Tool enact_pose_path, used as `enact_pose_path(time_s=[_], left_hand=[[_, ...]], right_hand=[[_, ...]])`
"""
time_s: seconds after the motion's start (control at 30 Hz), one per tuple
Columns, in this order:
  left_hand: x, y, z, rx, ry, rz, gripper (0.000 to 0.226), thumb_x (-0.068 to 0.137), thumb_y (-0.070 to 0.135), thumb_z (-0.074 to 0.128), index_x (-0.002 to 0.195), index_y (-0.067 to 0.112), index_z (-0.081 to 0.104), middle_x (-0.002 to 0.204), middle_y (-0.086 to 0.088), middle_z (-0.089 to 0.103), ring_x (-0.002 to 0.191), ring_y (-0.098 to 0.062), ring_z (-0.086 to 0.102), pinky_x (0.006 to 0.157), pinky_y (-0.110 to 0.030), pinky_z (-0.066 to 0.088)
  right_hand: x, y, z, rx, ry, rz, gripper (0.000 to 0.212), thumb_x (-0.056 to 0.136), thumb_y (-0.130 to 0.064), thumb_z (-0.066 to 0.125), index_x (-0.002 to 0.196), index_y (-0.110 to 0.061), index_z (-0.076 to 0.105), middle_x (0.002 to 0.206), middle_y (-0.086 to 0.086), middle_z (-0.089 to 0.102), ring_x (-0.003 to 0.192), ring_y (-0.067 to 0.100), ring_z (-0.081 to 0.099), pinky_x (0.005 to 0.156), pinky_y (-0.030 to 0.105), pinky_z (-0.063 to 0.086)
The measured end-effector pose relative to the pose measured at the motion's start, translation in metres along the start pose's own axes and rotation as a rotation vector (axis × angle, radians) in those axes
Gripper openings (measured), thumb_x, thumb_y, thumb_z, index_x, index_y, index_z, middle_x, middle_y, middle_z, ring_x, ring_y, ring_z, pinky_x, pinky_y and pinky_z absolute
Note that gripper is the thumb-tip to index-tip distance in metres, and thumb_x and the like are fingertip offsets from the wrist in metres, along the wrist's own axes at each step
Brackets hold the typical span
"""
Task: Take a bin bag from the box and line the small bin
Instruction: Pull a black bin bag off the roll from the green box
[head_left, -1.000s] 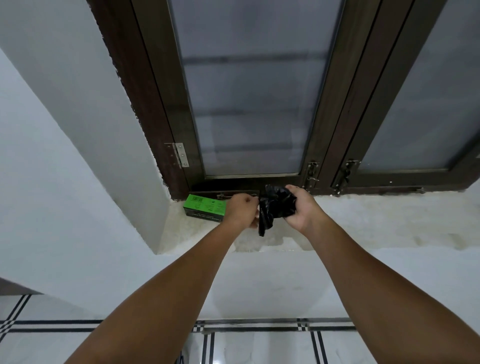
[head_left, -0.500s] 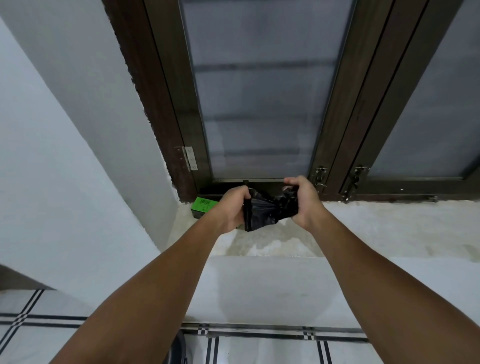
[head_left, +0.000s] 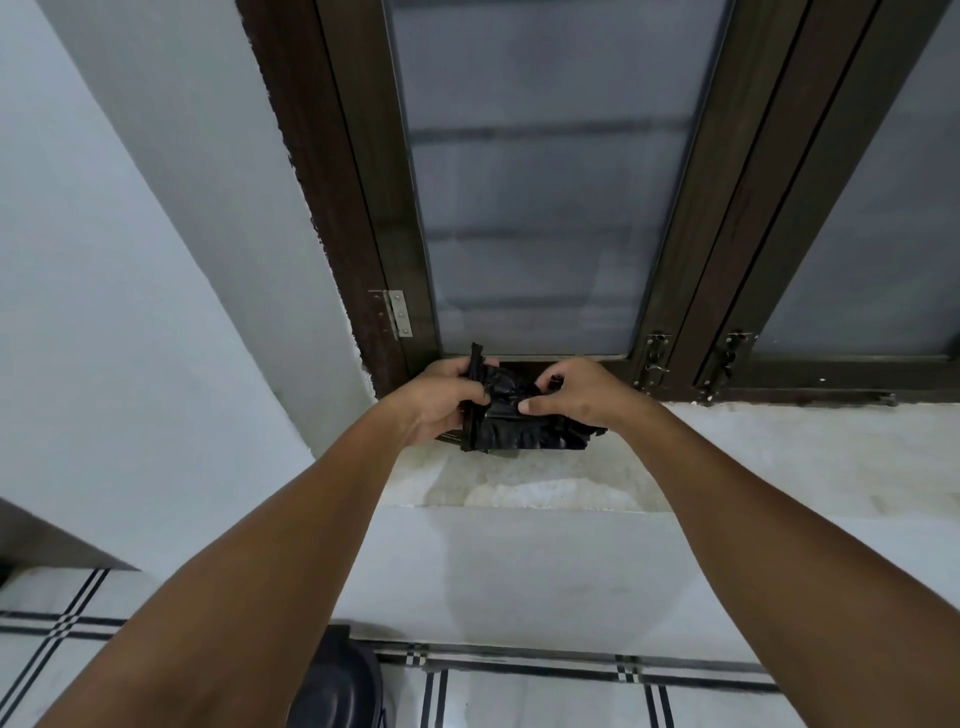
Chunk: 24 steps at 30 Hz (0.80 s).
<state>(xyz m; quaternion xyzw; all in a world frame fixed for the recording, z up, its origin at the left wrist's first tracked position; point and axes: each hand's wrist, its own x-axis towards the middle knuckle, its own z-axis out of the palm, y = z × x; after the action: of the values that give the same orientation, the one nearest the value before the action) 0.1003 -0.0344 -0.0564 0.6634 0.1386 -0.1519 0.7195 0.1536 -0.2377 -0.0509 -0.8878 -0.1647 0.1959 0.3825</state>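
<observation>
Right now, in the head view, you have both hands up at the window sill (head_left: 753, 457), working a black bin bag (head_left: 524, 426) that sits bunched and still mostly folded between them, just above the sill and in front of the dark window frame (head_left: 363, 208). Your left hand (head_left: 441, 402) has its fingers curled round the left end of the bag, where a narrow folded edge sticks up past your knuckles. Your right hand (head_left: 576, 397) pinches the plastic with thumb and fingertips nearer the middle, the rest of the wad trailing out under its palm. The box is not plainly visible; it may lie behind your left hand, but you cannot tell from here. Down at the bottom edge, between your forearms, a dark rounded shape (head_left: 337, 680) stands on the tiled floor (head_left: 519, 701); it is probably the small bin, though only part of it shows. Judging by this, the bag is out and you are at the unfolding step. Next you will likely need to find the open mouth, shake the bag loose, then lower it to the bin and fold the rim over its edge. Thin plastic clings, so separate the layers gently.
</observation>
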Motion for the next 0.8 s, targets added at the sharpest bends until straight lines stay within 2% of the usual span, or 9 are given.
enact_pose_path(time_s=[0.07, 0.13, 0.2, 0.27, 0.43, 0.53, 0.6, 0.7, 0.8], left_hand=[[0.0, 0.0, -0.001, 0.025, 0.059, -0.005, 0.054, 0.082, -0.014, 0.042, 0.121, 0.015, 0.066, 0.116, -0.017, 0.067, 0.106, -0.033, 0.065, 0.085, -0.047, 0.057], [-0.001, 0.0, -0.002, 0.022, 0.12, -0.008, 0.056, 0.08, -0.011, 0.036, 0.119, 0.015, 0.066, 0.112, -0.015, 0.067, 0.099, -0.03, 0.065, 0.078, -0.043, 0.058], [-0.003, 0.001, -0.003, 0.009, 0.158, 0.0, 0.055, 0.081, -0.01, 0.032, 0.118, 0.014, 0.064, 0.106, -0.012, 0.065, 0.091, -0.026, 0.062, 0.071, -0.038, 0.056], [-0.007, 0.003, -0.002, 0.02, 0.174, 0.022, 0.051, 0.084, -0.009, 0.031, 0.116, 0.014, 0.063, 0.1, -0.01, 0.062, 0.088, -0.025, 0.059, 0.073, -0.037, 0.054], [-0.011, 0.008, 0.009, -0.086, 0.226, 0.079, 0.045, 0.082, -0.006, 0.03, 0.102, 0.014, 0.066, 0.099, -0.012, 0.063, 0.088, -0.027, 0.062, 0.073, -0.036, 0.054], [-0.011, 0.011, 0.011, -0.087, 0.223, 0.093, 0.025, 0.089, 0.01, 0.047, 0.101, 0.016, 0.069, 0.101, -0.009, 0.068, 0.09, -0.026, 0.067, 0.068, -0.032, 0.057], [-0.007, 0.009, 0.008, -0.009, 0.247, 0.156, 0.019, 0.088, 0.01, 0.06, 0.102, 0.018, 0.07, 0.106, -0.011, 0.07, 0.096, -0.027, 0.069, 0.074, -0.034, 0.059], [-0.003, 0.006, 0.005, 0.07, 0.276, 0.215, 0.013, 0.091, 0.012, 0.065, 0.101, 0.02, 0.07, 0.108, -0.013, 0.072, 0.103, -0.029, 0.069, 0.089, -0.042, 0.058], [-0.003, 0.005, 0.006, 0.132, 0.277, 0.231, 0.007, 0.093, 0.021, 0.066, 0.098, 0.023, 0.071, 0.106, -0.008, 0.073, 0.101, -0.024, 0.069, 0.095, -0.045, 0.055]], right_hand=[[0.0, -0.001, 0.001, 0.021, 0.02, 0.016, 0.02, 0.08, -0.031, 0.085, 0.078, -0.02, 0.069, 0.08, 0.001, 0.061, 0.074, 0.015, 0.054, 0.065, 0.028, 0.04], [-0.001, 0.001, 0.003, 0.137, 0.074, 0.047, 0.023, 0.079, -0.027, 0.081, 0.067, -0.019, 0.063, 0.07, 0.007, 0.057, 0.063, 0.021, 0.051, 0.061, 0.03, 0.04], [-0.003, 0.004, 0.002, 0.238, 0.122, 0.075, 0.021, 0.078, -0.025, 0.077, 0.067, -0.016, 0.062, 0.071, 0.017, 0.061, 0.061, 0.027, 0.055, 0.057, 0.033, 0.045], [-0.005, 0.005, 0.003, 0.291, 0.126, 0.084, 0.018, 0.079, -0.022, 0.076, 0.071, -0.014, 0.062, 0.078, 0.02, 0.065, 0.064, 0.029, 0.058, 0.054, 0.032, 0.046], [-0.007, 0.002, 0.008, 0.438, 0.168, 0.047, 0.012, 0.078, -0.009, 0.074, 0.074, -0.015, 0.064, 0.076, 0.002, 0.064, 0.08, 0.023, 0.058, 0.073, 0.033, 0.046], [-0.007, 0.0, 0.008, 0.563, 0.128, 0.068, 0.019, 0.081, -0.001, 0.063, 0.079, -0.016, 0.073, 0.084, 0.006, 0.072, 0.082, 0.026, 0.065, 0.077, 0.037, 0.055], [-0.008, -0.002, 0.006, 0.59, 0.104, 0.078, 0.03, 0.082, 0.003, 0.056, 0.088, -0.016, 0.078, 0.089, 0.01, 0.074, 0.079, 0.026, 0.068, 0.072, 0.034, 0.059], [-0.01, -0.004, 0.004, 0.594, 0.104, 0.074, 0.036, 0.084, 0.004, 0.051, 0.094, -0.017, 0.078, 0.092, 0.011, 0.076, 0.077, 0.023, 0.071, 0.066, 0.03, 0.058], [-0.008, 0.0, 0.005, 0.588, 0.113, 0.081, 0.032, 0.086, -0.001, 0.055, 0.096, -0.018, 0.079, 0.093, 0.009, 0.077, 0.085, 0.026, 0.073, 0.074, 0.034, 0.061]])
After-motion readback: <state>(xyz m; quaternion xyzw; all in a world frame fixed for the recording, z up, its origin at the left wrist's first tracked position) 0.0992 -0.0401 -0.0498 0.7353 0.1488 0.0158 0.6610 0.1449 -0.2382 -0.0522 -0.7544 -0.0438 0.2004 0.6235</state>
